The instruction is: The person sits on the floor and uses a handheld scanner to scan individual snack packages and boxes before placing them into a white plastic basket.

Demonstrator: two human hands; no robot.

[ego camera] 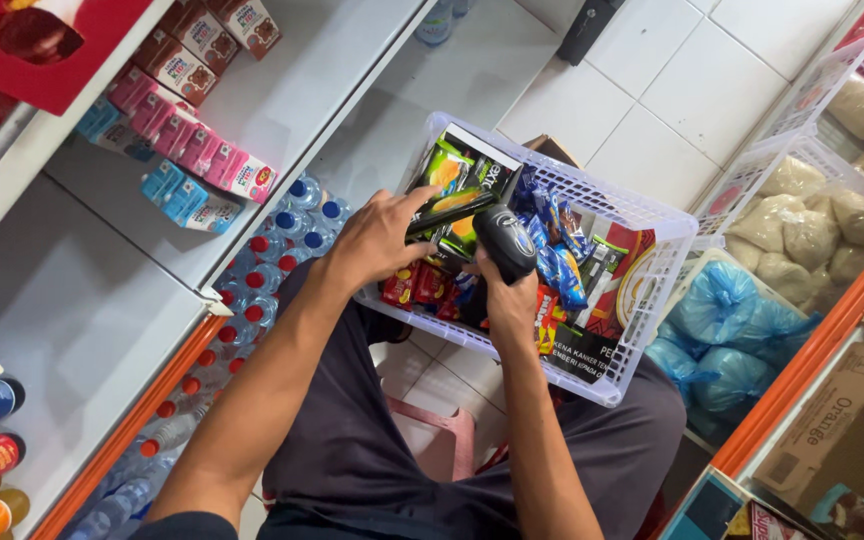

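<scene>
- Head view: a dark bottle with a rounded black body (505, 240) sits in the right hand (508, 300), which is wrapped around its lower part, so the top stands just above the fingers and over the middle of a white plastic basket (652, 212).
- The left hand (377, 238) lies flat and spread at the basket's near-left edge, fingertips pressed on a green and black carton (460, 180) that leans upright against the basket's far wall; whether it grips the carton or merely rests on it I cannot tell.
- Between the two hands, low in the basket, lie small red sachets (422, 285); just beyond the right hand is a heap of blue snack packets (557, 245), and further to that hand's outer side a red and black box (617, 300).
- The basket rests on the person's lap, over dark trousers (372, 440).
- Out past the left hand, white shelves carry pink and blue small cartons (187, 150), with capped water bottles (282, 250) packed on the floor below them.
- Out past the right hand stand more white baskets holding pale filled bags (802, 215) and knotted blue plastic bags (727, 320), near a brown cardboard box (842, 430).
</scene>
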